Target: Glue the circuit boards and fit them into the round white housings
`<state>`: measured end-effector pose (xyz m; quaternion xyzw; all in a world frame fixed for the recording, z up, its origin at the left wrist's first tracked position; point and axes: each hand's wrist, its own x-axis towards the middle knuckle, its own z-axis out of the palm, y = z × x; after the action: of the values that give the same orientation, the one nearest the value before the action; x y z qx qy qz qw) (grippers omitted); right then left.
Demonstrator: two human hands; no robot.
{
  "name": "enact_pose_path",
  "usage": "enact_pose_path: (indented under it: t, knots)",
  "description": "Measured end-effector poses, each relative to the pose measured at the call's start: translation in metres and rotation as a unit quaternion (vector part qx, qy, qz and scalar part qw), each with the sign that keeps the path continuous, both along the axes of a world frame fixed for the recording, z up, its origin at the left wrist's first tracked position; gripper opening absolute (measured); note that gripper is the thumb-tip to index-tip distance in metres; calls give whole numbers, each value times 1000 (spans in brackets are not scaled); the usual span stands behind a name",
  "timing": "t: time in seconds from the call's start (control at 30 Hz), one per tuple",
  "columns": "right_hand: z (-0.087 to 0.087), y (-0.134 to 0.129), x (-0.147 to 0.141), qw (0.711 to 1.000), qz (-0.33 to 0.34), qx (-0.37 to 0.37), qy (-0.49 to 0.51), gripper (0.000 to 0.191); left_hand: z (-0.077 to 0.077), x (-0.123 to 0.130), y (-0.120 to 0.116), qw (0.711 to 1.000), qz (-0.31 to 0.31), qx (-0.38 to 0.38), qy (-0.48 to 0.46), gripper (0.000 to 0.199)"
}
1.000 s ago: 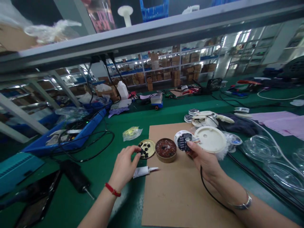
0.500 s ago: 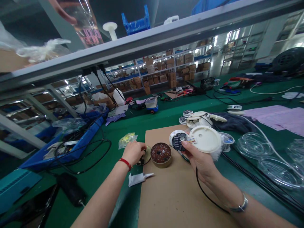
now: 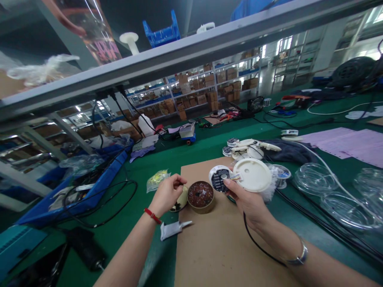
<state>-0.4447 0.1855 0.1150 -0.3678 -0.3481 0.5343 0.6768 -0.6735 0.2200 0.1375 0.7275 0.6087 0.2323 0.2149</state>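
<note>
My right hand (image 3: 249, 205) holds a round circuit board in a white ring (image 3: 219, 178), joined by thin wires to a white round housing (image 3: 254, 175); a black cable hangs below. My left hand (image 3: 169, 193), thumb and fingertips pinched together, is over a shallow round lid (image 3: 181, 199) with small dark pieces in it. Whatever the fingertips hold is too small to make out. Right of the lid, a round tin (image 3: 201, 196) has a brown, speckled top. A white tube with a nozzle (image 3: 172, 230) lies nearer me, beside the cardboard sheet (image 3: 221, 247).
A clear bag with yellow pieces (image 3: 157, 180) lies behind my left hand. More white housings (image 3: 247, 149) sit beyond the cardboard. At right are a wire spool (image 3: 282, 175) and clear tubing coils (image 3: 315, 179); at left, a blue bin (image 3: 119, 161) and black power tool (image 3: 85, 245).
My left hand has risen slightly from the lid, uncovering more of it and its dark pieces. My right hand still holds the board and housing. The whole view has shifted a little.
</note>
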Motion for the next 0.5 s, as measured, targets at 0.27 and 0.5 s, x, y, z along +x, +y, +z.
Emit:
enact_pose_path:
  t: [0.27,0.5]
  knots:
    - [0,1,1,1000,-12,7,-22,54,0,22,-10,976,-59,-86,-190,22]
    - [5,0,0,1000,-11,1,-13,55,-4,24,-15,956,-23,-128,-261,18]
